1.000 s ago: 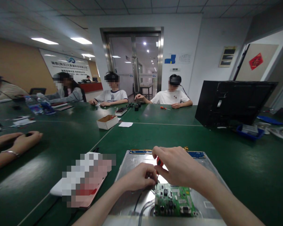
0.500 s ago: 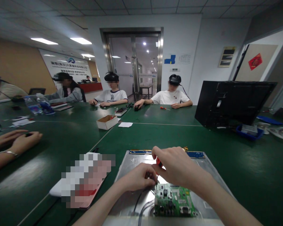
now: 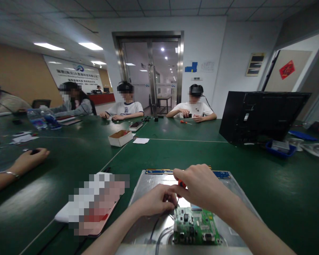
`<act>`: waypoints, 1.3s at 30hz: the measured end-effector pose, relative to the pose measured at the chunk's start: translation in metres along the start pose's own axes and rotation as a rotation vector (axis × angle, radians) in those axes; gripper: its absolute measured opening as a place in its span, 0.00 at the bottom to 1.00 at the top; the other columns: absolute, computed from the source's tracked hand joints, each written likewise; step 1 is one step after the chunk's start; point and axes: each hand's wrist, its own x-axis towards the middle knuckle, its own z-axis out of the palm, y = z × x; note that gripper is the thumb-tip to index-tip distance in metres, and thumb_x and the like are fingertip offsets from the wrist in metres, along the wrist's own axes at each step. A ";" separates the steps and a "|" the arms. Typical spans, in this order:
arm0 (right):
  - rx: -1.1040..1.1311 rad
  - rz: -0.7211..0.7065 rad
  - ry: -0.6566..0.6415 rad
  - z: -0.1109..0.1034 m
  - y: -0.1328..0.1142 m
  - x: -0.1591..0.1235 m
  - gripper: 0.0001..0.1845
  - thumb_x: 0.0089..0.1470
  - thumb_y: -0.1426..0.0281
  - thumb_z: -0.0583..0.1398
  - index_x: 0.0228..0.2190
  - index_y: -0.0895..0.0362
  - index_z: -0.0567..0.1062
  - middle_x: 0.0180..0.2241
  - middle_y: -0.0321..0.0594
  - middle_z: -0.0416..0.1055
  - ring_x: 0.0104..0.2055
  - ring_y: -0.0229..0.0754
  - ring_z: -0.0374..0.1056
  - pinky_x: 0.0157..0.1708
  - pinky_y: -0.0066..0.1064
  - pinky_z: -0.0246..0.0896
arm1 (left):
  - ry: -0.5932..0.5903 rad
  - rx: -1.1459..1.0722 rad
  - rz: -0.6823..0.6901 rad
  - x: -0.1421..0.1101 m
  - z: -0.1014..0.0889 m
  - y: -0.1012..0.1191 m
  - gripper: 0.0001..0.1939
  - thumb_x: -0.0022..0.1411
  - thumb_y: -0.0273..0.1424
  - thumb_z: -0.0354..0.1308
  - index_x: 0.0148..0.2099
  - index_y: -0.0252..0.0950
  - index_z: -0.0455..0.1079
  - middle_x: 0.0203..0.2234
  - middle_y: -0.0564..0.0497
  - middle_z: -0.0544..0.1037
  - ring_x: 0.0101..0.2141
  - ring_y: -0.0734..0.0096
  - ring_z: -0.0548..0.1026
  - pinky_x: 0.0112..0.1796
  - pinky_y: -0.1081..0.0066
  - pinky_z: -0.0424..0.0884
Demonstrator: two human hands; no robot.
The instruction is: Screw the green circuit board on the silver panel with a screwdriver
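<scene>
My right hand [image 3: 199,184] is closed around the red handle of a screwdriver [image 3: 182,183], whose thin shaft points down to the upper left corner of a green circuit board [image 3: 196,226]. Beside that corner my left hand [image 3: 159,199] has its fingers curled in a pinch close to the shaft's lower end. What sits between those fingertips is hidden. The board lies on a flat silver metal panel [image 3: 139,191], with a blue strip board [image 3: 222,174] along its far edge. Grey cables [image 3: 162,238] run over the panel left of the board.
On the green table [image 3: 255,170], phones [image 3: 95,205] lie left of the panel. Farther off are a white open box [image 3: 120,139], a paper slip [image 3: 141,141] and a black monitor [image 3: 260,117]. A co-worker's hand [image 3: 30,161] rests at left; other people sit across the table.
My right hand has shifted slightly around the screwdriver handle; my left hand stays put. One co-worker's hand at left has gone from view. The person opposite has drawn a hand back toward the chest.
</scene>
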 end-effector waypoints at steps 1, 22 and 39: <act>0.005 -0.007 -0.004 0.000 0.000 0.000 0.10 0.59 0.62 0.60 0.30 0.54 0.72 0.24 0.36 0.76 0.24 0.39 0.68 0.22 0.32 0.33 | -0.001 0.001 -0.013 0.000 0.000 -0.001 0.10 0.46 0.20 0.56 0.32 0.34 0.75 0.25 0.55 0.76 0.28 0.71 0.72 0.30 0.75 0.65; 0.063 -0.031 -0.031 0.002 0.001 0.000 0.06 0.57 0.67 0.61 0.29 0.55 0.72 0.25 0.36 0.76 0.24 0.36 0.66 0.23 0.30 0.35 | 0.026 0.008 -0.033 0.000 0.001 0.000 0.08 0.45 0.20 0.57 0.30 0.34 0.74 0.24 0.56 0.75 0.28 0.71 0.71 0.30 0.75 0.64; 0.103 -0.013 -0.033 -0.002 -0.001 -0.002 0.09 0.59 0.62 0.61 0.30 0.54 0.72 0.28 0.36 0.78 0.26 0.37 0.69 0.23 0.30 0.36 | 0.010 0.077 -0.009 -0.001 -0.001 0.004 0.07 0.46 0.21 0.56 0.29 0.34 0.72 0.24 0.56 0.74 0.27 0.72 0.70 0.29 0.75 0.64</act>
